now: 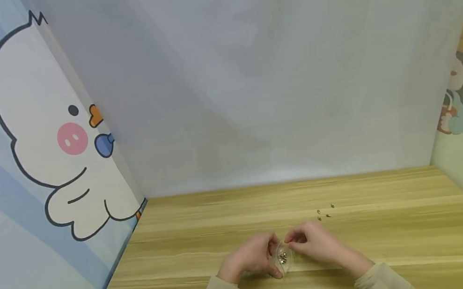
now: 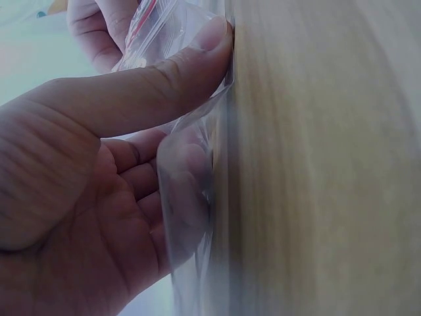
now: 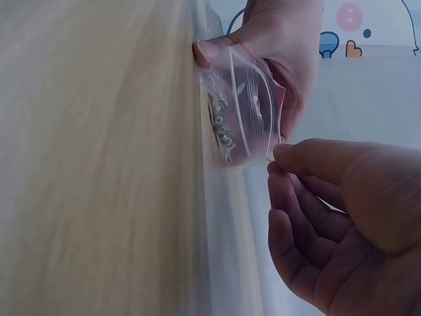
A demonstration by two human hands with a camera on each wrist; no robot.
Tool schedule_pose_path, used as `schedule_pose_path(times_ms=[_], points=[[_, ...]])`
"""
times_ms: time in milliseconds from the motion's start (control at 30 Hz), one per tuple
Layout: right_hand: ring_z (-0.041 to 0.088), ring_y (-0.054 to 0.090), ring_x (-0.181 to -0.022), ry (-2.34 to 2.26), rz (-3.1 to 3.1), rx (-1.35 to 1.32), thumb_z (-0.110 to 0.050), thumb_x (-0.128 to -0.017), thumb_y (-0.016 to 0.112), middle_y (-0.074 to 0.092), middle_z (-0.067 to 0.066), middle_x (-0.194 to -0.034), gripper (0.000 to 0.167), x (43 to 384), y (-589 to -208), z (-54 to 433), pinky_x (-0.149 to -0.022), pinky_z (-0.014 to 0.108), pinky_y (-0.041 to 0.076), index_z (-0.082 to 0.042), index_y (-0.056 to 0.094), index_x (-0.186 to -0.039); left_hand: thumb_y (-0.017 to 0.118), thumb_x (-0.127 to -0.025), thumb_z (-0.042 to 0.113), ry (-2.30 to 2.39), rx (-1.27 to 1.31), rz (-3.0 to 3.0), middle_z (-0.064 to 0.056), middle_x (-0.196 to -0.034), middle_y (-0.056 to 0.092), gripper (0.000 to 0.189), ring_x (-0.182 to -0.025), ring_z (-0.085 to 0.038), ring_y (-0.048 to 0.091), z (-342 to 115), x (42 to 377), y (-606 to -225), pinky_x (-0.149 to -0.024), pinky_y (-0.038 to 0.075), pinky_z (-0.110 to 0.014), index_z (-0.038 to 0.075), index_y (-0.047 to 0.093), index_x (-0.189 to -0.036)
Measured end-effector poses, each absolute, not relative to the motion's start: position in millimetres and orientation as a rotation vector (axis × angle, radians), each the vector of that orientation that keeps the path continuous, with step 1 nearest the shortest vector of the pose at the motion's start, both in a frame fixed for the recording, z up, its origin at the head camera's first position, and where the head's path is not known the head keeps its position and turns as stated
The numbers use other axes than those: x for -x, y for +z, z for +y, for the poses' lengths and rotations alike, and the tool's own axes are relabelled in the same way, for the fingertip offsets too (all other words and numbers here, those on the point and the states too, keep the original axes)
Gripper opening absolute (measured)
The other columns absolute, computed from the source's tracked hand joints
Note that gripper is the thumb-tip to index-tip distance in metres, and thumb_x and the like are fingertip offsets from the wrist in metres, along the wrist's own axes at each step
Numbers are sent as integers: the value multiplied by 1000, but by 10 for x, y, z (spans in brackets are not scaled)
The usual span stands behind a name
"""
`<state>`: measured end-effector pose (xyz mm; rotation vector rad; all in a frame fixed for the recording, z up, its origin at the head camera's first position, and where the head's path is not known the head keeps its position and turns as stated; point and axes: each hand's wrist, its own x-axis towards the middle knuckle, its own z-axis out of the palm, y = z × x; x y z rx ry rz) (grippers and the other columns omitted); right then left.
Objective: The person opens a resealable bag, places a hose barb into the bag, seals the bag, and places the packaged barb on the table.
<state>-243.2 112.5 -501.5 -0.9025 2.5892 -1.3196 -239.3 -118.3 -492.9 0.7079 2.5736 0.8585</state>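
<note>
Left grip (image 1: 252, 256) clasping zip-lock bag (image 3: 266, 112) of small metal hardware (image 3: 221, 124), right grip (image 1: 319, 243) pinching its mouth at 1 o'clock. Four loose metal bits (image 1: 328, 215) on counter (image 1: 180, 225), bag's 2 o'clock. Probably mouth-handling step; next move calls for bag kept steady.

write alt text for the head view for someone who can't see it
A left hand grips a clear bag of small metal parts at a wooden table while the right hand pinches the bag's edge. Four loose pieces lie farther back.
</note>
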Motion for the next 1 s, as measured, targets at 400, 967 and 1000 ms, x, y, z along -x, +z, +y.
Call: schedule_pose_path(times_ms=[400,967,1000], points=[[9,67,-79,-1408,2538,867,-7,-96,77,74,-2,-91,9,2514,-5043,1283,-73,26,57,-2,78,-103,104,-67,9,879,-703,2580,7,-90,57,62,-74,-4,50,-1186,2390,-4946,-69,47,-23,12,62,-113],[13,69,-87,-1344,2730,713,-11,-98,78,77,4,-103,12,2739,-5078,1887,-76,29,56,-4,80,-108,104,-66,8,892,-728,2580,7,-90,57,62,-74,-3,49,-1191,2386,-4946,-69,48,-22,12,63,-112],[12,69,-88,-1335,2747,699,-11,-98,78,77,4,-105,12,2753,-5083,1927,-77,29,57,-5,80,-108,104,-66,8,889,-729,2581,7,-90,57,62,-74,-3,50,-1190,2389,-4948,-69,48,-22,12,63,-112]])
